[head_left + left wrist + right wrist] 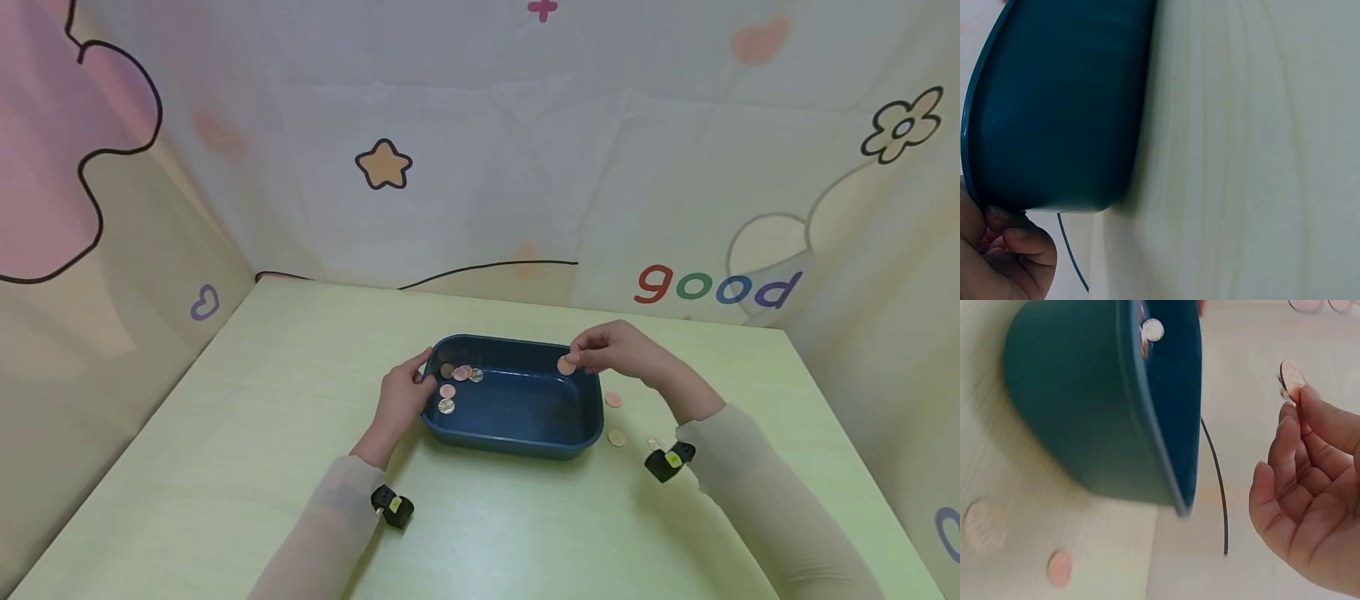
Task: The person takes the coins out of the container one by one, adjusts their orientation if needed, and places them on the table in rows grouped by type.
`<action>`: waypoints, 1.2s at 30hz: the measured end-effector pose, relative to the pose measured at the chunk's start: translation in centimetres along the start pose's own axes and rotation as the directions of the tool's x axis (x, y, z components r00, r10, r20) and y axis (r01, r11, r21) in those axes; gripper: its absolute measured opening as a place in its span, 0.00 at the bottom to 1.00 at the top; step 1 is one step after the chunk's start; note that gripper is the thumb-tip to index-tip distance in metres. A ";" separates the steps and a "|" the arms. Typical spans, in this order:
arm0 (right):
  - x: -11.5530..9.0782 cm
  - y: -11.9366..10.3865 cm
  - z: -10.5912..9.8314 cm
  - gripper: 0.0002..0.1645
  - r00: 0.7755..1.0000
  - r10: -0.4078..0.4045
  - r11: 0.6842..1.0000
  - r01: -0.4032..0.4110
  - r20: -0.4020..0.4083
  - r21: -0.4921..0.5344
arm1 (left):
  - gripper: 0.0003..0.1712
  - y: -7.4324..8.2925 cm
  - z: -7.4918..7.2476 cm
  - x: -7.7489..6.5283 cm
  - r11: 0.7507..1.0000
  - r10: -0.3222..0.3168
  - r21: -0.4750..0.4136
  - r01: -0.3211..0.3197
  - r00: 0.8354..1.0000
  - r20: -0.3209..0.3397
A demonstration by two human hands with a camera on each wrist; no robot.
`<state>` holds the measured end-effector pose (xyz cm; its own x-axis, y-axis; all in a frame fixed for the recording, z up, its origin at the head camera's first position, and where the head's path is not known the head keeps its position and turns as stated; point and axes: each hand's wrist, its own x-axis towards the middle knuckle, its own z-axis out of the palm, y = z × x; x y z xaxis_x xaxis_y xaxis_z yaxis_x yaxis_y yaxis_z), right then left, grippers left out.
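A dark blue rectangular bin (513, 446) stands on the table, with several coins (447, 391) lying in its left part. My left hand (401, 396) grips the bin's left end at the rim, thumb on the inner side; in the left wrist view its curled fingers (1029, 244) are at the bin's edge. Over the right end of the bin, my right hand (618, 350) pinches a copper-coloured coin (566, 365) between thumb and fingertips. Seen from the right wrist, that coin (1292, 378) is held up above the rim, a second thin edge showing behind it.
Right of the bin, a copper-coloured coin (613, 399), a gold-coloured coin (617, 437) and a shiny coin (655, 442) near the right wrist lie on the pale table (487, 533). A printed cloth (480, 183) hangs behind and at both sides.
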<state>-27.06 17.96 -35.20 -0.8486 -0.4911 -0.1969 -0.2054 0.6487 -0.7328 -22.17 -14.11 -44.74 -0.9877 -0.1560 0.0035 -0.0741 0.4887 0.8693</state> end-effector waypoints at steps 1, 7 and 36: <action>-0.5 0.4 -0.2 0.15 1.000 0.006 1.000 -0.006 -0.011 0.009 | 0.32 0.0 0.0 0.0 1.000 0.000 -0.001 0.000 1.000 0.001; -2.6 3.1 -1.1 0.19 0.997 0.063 0.997 -0.060 -0.049 0.051 | 0.32 0.0 0.1 -0.1 1.000 0.007 0.010 -0.007 1.000 0.000; -4.9 11.3 -0.5 0.21 0.949 0.263 0.965 -0.257 -0.174 0.060 | 0.32 0.0 0.2 -0.1 1.000 -0.002 -0.003 0.002 1.000 0.008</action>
<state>-25.48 27.96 -42.21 -0.9443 -0.1936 -0.2663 0.0490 0.7172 -0.6952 -22.11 -13.96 -44.86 -0.9887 -0.1501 -0.0023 -0.0758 0.4862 0.8705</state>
